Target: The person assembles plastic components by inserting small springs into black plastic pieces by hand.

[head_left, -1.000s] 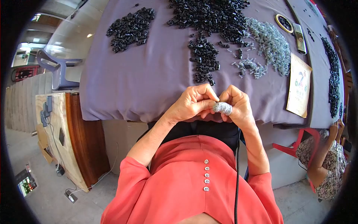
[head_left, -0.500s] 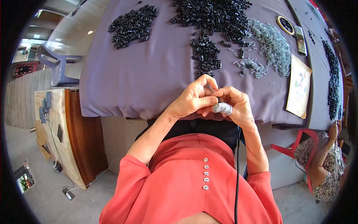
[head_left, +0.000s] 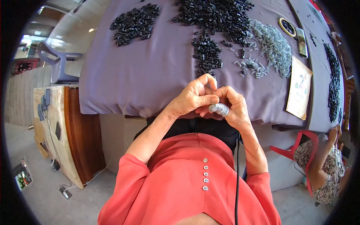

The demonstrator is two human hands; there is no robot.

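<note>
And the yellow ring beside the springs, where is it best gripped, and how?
Probably span the ring by its outer rim, from above: it lies flat, and dark pieces inside leave little room for fingertips. Come from the left, since the long object sits close on its right.

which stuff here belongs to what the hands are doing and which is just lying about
Likely in the job:
- left hand and right hand; what they hold is too small to tell
- black pieces
- small springs

Probably just about:
- printed sheet
- purple chair
- power strip
</note>
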